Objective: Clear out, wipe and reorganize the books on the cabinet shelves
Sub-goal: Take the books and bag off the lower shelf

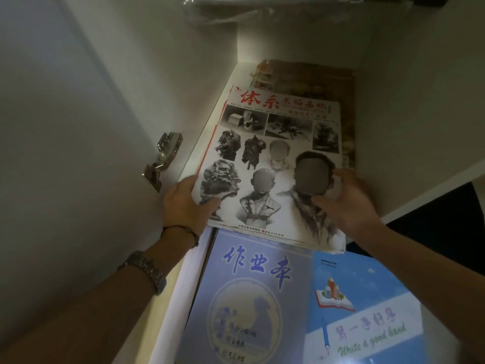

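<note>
A large sketch book [273, 164] with a red title and grey drawings of busts lies flat on the white shelf [210, 122], on top of a thin stack. My left hand [186, 203] grips its near left corner, thumb on the cover. My right hand [346, 198] holds the near right part, thumb and fingers curled over the cover. A brownish book [315, 80] lies beneath it at the back of the shelf. On the level below lie a pale blue exercise book [252, 298] and a bright blue writing book [367, 306].
The cabinet's white left wall carries a metal door hinge [162, 158]. A clear plastic-wrapped item [262, 6] sits on the level above. The white right wall [420, 101] stands close to the books. A dark gap [446, 232] shows at the right.
</note>
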### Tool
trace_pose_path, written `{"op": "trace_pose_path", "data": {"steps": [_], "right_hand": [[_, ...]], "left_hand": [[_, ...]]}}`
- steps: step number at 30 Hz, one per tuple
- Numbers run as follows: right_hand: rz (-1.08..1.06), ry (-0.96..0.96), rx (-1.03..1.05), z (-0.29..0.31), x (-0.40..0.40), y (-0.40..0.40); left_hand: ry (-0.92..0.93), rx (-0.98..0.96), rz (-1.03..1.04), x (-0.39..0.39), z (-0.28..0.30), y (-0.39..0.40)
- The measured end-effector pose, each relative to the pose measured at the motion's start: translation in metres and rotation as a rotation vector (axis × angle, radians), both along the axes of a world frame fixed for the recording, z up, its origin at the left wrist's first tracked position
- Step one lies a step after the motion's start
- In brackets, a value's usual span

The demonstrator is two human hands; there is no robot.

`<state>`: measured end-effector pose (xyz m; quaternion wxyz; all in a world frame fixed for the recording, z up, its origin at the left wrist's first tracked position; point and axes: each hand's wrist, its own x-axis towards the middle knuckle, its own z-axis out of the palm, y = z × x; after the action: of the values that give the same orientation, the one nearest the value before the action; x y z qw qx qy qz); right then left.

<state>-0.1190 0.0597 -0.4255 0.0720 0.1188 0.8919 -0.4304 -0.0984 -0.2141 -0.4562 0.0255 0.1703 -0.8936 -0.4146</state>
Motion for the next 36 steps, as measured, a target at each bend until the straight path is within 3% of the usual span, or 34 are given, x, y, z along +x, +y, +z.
{"op": "trace_pose_path", "data": {"steps": [7,15,19,30,36], "right_hand": [[-0.085,-0.066,-0.202,-0.009,-0.026,0.002],[-0.095,-0.060,-0.267,-0.008,-0.024,0.001],[-0.012,-0.005,-0.154,-0.006,0.001,-0.003],[-0.057,0.025,-0.221,-0.011,0.022,-0.006],[-0.169,0.001,-0.271,-0.018,-0.006,-0.001]], "left_hand": [[-0.058,0.028,-0.088,-0.060,0.019,0.007],[-0.096,-0.024,-0.132,-0.068,0.009,-0.001],[-0.090,-0.027,-0.114,-0.054,0.009,-0.006],[-0.173,-0.073,-0.180,-0.034,0.017,-0.013],[-0.181,0.112,-0.153,-0.055,0.015,-0.004]]}}
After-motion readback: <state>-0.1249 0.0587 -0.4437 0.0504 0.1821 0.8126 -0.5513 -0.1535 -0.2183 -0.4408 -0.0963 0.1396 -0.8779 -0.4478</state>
